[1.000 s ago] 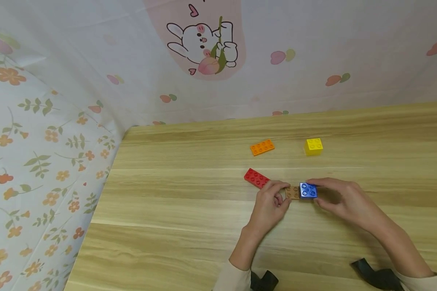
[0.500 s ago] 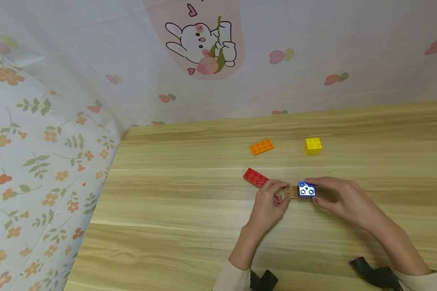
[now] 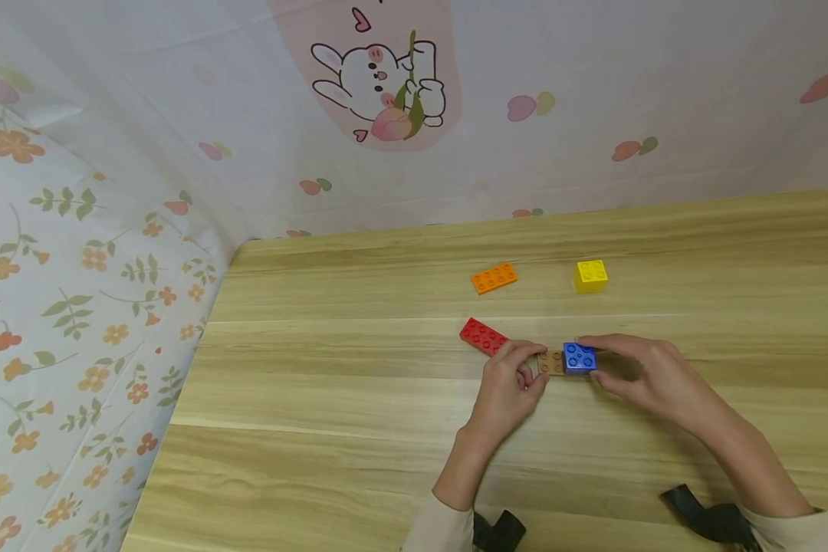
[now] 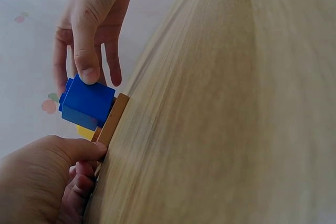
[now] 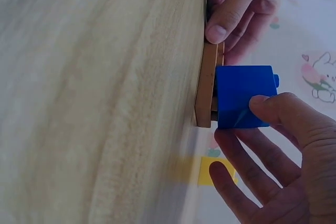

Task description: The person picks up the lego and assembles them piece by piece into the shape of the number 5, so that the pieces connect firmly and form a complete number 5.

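Observation:
A thin brown toy building plate (image 3: 550, 363) lies flat on the table, its left end pinched between the thumb and fingers of my left hand (image 3: 505, 395). Over its right end sits a square blue building brick (image 3: 579, 359), studs up. My right hand (image 3: 655, 376) grips this brick by opposite sides, thumb toward me. In the right wrist view, a narrow gap with brown studs shows between the blue brick (image 5: 244, 97) and the brown plate (image 5: 206, 90). The left wrist view shows the blue brick (image 4: 88, 100) slightly tilted over the plate.
Just beyond my left hand lies a red plate (image 3: 481, 335), partly covered by the fingers. Farther back are an orange plate (image 3: 494, 278) and a yellow brick (image 3: 589, 277) on the wooden table (image 3: 317, 345). A patterned cloth (image 3: 248, 115) hangs behind the table.
Both hands keep their grips in nearly the same place. The glare on top of the blue brick brightens and then fades, as the brick's tilt shifts slightly.

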### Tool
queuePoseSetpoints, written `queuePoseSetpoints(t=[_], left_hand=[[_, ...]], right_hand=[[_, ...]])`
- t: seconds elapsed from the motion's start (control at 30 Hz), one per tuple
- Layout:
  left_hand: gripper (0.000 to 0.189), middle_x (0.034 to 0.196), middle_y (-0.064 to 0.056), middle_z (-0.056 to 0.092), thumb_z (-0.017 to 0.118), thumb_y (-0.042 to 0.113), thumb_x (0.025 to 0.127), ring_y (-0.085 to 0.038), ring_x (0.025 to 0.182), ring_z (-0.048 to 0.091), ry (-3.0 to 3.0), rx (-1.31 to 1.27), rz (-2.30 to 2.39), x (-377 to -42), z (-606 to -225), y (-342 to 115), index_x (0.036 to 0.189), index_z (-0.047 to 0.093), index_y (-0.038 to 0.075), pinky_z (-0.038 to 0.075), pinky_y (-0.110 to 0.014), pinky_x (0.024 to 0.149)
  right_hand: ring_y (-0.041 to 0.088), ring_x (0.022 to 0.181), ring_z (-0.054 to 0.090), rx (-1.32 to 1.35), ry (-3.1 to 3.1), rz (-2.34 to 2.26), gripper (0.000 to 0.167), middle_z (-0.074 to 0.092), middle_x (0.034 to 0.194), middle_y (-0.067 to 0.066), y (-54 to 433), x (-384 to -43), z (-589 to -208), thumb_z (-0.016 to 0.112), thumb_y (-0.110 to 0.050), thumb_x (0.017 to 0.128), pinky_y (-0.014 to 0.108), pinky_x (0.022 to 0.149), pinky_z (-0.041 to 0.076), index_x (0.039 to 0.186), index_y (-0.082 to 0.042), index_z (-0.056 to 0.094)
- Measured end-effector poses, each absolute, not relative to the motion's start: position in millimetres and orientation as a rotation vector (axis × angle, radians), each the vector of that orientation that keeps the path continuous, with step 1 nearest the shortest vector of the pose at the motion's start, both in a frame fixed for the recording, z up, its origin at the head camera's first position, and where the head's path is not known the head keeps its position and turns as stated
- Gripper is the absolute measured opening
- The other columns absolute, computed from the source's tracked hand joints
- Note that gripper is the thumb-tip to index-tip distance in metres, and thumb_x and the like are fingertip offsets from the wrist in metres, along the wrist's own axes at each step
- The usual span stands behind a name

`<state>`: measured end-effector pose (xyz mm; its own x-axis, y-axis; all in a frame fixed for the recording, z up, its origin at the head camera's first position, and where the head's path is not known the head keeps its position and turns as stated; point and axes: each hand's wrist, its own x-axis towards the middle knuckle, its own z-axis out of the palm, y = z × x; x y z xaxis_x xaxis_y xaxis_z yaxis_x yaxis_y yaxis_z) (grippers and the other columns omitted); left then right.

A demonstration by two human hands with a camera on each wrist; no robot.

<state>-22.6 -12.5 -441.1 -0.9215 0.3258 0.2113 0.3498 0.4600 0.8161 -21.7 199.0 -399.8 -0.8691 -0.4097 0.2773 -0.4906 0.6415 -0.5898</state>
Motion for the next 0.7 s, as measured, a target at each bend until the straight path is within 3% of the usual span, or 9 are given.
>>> queuePoseSetpoints(t=[0.43, 0.7], left_hand=[[0.031, 0.105, -0.002, 0.056, 0.072, 0.000, 0.078, 0.004, 0.060, 0.043, -2.660, -0.613, -1.516, -22.5, -440.5, -13.1, 0.108, 0.065, 0.004, 0.039, -0.007, 0.049], [0.030, 0.104, -0.003, 0.057, 0.072, -0.001, 0.078, 0.003, 0.060, 0.043, -2.659, -0.606, -1.524, -22.5, -440.2, -12.9, 0.107, 0.065, 0.004, 0.039, -0.007, 0.050]], right_hand=[[0.015, 0.096, 0.061, 0.752, -2.719, 1.083, 0.055, 0.067, 0.105, 0.007, 200.5, -21.3, -402.3, 0.080, 0.006, 0.064, 0.003, 0.084, 0.033, 0.114, -0.011, 0.066], [0.009, 0.095, 0.061, 0.725, -2.734, 1.101, 0.054, 0.067, 0.105, 0.007, 201.3, -20.6, -402.2, 0.079, 0.005, 0.065, 0.006, 0.080, 0.040, 0.114, -0.013, 0.066]])
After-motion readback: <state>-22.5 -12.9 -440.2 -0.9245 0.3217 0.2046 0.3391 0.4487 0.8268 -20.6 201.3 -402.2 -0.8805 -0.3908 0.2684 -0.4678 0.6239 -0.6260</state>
